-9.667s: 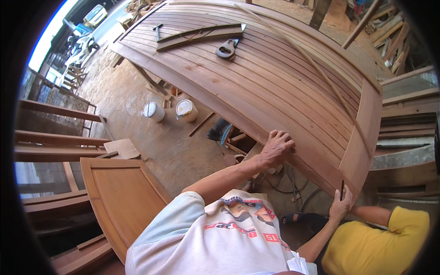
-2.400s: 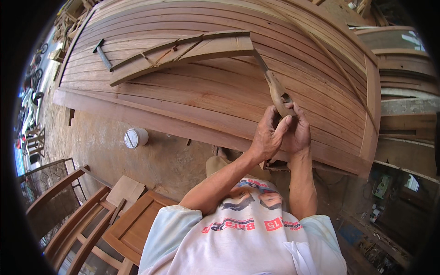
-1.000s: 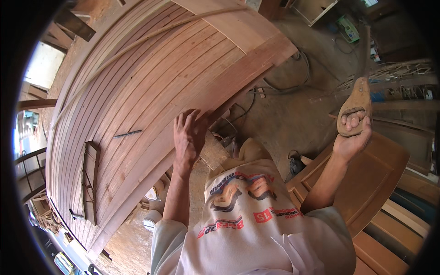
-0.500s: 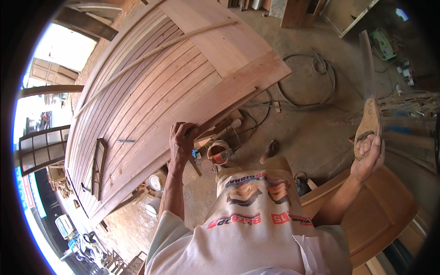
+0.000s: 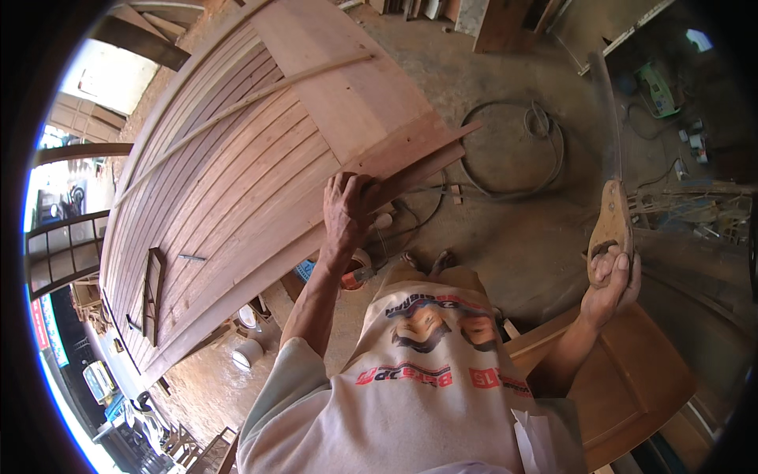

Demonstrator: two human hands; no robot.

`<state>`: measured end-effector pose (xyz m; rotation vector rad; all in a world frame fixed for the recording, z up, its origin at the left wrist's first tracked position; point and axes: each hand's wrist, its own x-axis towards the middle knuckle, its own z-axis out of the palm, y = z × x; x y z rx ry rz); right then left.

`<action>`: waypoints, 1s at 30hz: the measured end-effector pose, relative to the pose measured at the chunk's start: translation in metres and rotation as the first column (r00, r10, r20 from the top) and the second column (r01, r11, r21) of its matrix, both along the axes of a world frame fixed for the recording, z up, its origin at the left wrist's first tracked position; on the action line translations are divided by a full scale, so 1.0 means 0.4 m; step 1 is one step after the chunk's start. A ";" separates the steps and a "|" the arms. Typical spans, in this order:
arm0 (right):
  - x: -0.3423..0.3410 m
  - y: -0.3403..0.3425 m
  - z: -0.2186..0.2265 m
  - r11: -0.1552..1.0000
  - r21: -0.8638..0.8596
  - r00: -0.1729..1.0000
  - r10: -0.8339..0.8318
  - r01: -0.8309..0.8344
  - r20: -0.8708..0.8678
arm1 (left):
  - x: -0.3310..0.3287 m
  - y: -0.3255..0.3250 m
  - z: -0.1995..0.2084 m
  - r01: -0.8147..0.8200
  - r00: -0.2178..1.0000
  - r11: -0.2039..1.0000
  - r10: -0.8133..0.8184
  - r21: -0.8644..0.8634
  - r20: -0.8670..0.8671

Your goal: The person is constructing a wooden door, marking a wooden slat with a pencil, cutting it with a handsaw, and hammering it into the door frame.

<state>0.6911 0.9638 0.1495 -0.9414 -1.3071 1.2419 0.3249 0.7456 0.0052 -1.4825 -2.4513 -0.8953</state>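
My left hand [image 5: 347,209] is closed at the near edge of a large planked wooden door panel [image 5: 237,158]. Its fingers wrap over a thin wooden strip [image 5: 426,162], whose far tip sticks out past the panel's right corner; the gripped end is hidden by the hand. Out to the right, my right hand [image 5: 614,276] is wrapped through the grip of a handsaw [image 5: 612,201]. The saw has a wooden handle and a long narrow blade that points away from me, apart from the panel.
On the panel lie a long thin batten [image 5: 245,104], a small wooden frame [image 5: 152,296] and a pen-like object [image 5: 192,257]. A coiled cable [image 5: 553,166] rests on the floor beyond. A brown wooden panel [image 5: 608,379] stands at my right, and a white bucket [image 5: 247,355] below the panel.
My left hand has moved right along the panel's edge with the strip, whose tip now sticks past the corner. My right hand still holds the saw. The whole view has shifted slightly.
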 end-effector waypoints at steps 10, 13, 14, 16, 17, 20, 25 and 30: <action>-0.139 0.164 -0.139 0.975 -0.159 0.965 0.182 -0.153 0.189 | 0.041 0.177 0.044 -0.089 0.974 0.996 0.093 -0.027 0.205; -0.192 0.290 -0.247 0.920 -0.264 0.918 0.345 -0.290 0.193 | 0.049 0.177 0.069 -0.147 0.963 0.989 0.146 -0.015 0.227; -0.208 0.324 -0.275 0.899 -0.300 0.897 0.387 -0.318 0.211 | 0.054 0.175 0.072 -0.176 0.956 0.984 0.174 -0.015 0.236; -0.231 0.380 -0.345 0.881 -0.360 0.888 0.402 -0.308 0.222 | 0.054 0.179 0.068 -0.219 0.950 0.975 0.222 -0.037 0.222; -0.244 0.405 -0.366 0.869 -0.390 0.881 0.413 -0.305 0.232 | 0.058 0.175 0.061 -0.229 0.949 0.972 0.235 -0.055 0.212; -0.270 0.478 -0.414 0.826 -0.470 0.848 0.464 -0.310 0.257 | 0.079 0.181 0.050 -0.283 0.943 0.958 0.288 -0.055 0.170; -0.308 0.558 -0.450 0.771 -0.547 0.789 0.541 -0.326 0.293 | 0.116 0.189 0.044 -0.362 0.916 0.931 0.366 -0.053 0.163; -0.339 0.603 -0.460 0.740 -0.579 0.758 0.581 -0.343 0.295 | 0.133 0.190 0.033 -0.409 0.894 0.912 0.409 -0.042 0.183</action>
